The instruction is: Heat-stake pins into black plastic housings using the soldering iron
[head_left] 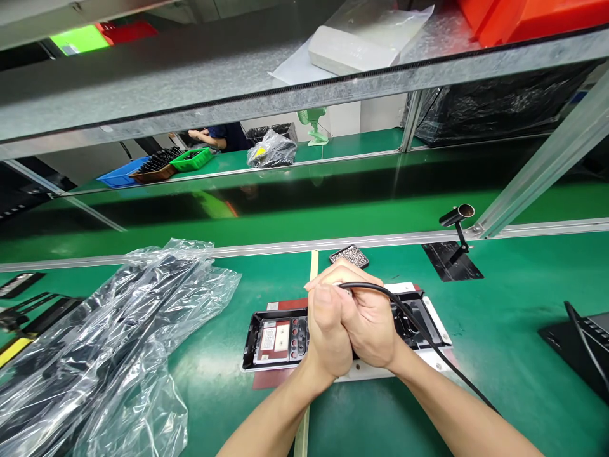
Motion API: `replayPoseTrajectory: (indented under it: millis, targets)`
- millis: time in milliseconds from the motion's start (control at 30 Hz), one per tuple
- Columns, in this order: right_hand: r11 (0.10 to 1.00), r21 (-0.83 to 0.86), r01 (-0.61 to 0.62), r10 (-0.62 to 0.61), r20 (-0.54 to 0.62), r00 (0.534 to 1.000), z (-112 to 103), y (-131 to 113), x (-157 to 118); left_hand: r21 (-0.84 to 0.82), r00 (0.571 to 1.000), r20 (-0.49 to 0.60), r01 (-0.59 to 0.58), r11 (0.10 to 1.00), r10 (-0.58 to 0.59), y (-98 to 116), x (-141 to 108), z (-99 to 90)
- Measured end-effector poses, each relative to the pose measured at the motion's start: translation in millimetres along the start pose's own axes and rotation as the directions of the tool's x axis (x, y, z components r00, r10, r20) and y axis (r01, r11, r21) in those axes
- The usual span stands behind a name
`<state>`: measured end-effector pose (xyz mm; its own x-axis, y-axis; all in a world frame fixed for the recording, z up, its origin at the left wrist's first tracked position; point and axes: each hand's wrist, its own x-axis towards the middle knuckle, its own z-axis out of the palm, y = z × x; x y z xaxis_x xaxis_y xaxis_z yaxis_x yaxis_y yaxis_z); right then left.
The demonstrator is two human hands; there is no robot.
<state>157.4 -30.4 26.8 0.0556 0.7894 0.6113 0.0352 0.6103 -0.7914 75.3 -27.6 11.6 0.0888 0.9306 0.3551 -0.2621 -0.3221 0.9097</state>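
Note:
Both hands are pressed together above a black housing (257,336), which lies on a red and white fixture (380,370) on the green table. My left hand (329,330) is closed, thumb on top, against my right hand (371,317), whose fingers are also wrapped round. A black cable (428,339) comes out at the top of my right hand and runs down past the right forearm. What else the fingers enclose is hidden. Just behind the hands sits a small black tray (351,254) of tiny metal parts.
Plastic-wrapped dark parts (128,317) cover the left of the table. A black stand with a tube (457,216) is at the back right, a black device (580,343) at the far right. A metal shelf (190,95) spans overhead; a person's arm (207,138) shows beyond.

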Motion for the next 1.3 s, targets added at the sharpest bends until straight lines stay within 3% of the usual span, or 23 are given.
replayPoseTrajectory:
  millis: [533,900,1167,1300]
  targets:
    - [1.000,-0.001,0.018,-0.018,0.001,1.000,0.3,0.1,0.1,0.048,1.000,-0.004,0.012,0.999,-0.012,-1.0,-0.7,-0.7]
    - [1.000,0.004,0.021,-0.021,-0.006,1.000,0.0,-0.8,-0.4,0.093,0.999,0.005,-0.047,0.995,0.047,-1.1,-0.5,0.7]
    - [1.000,0.009,0.020,-0.020,-0.003,1.000,0.1,0.4,-1.4,0.084,1.000,-0.015,0.025,0.996,-0.024,-1.6,-0.7,0.5]
    - [1.000,0.005,0.006,-0.006,-0.015,1.000,0.4,-0.3,-1.4,0.073,1.000,0.012,0.004,0.997,-0.004,-0.4,-0.1,1.5]
